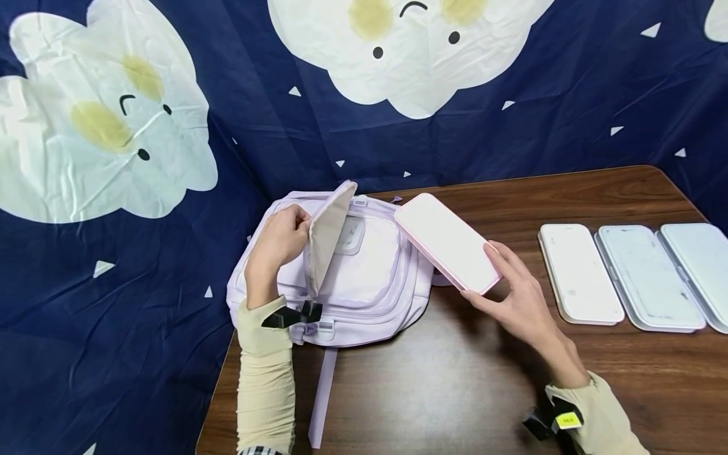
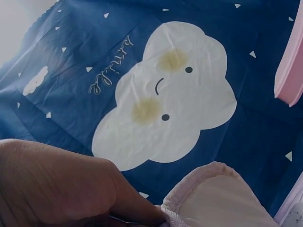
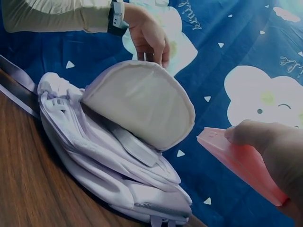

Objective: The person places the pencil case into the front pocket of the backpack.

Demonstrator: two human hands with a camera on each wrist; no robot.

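Note:
A lavender backpack (image 1: 364, 278) lies on its back, its front compartment unzipped. My left hand (image 1: 279, 237) pinches the edge of the compartment's flap (image 1: 330, 234) and holds it up, the pale lining facing right. Under the flap, a greyish-white case (image 3: 135, 146) shows in the opening in the right wrist view. My right hand (image 1: 523, 303) grips one end of a flat, rectangular pink case (image 1: 449, 243) with a white top, thumb on one side and fingers on the other. That case is tilted, its far end overlapping the backpack's right side in the head view.
Right of my right hand, a white case (image 1: 580, 275) and two pale blue cases, one in the middle (image 1: 651, 278) and one at the edge (image 1: 699, 268), lie in a row on the wooden table (image 1: 426, 392). A lavender strap (image 1: 324, 398) trails toward me. Blue cloud-print cloth (image 1: 244, 95) hangs behind and left.

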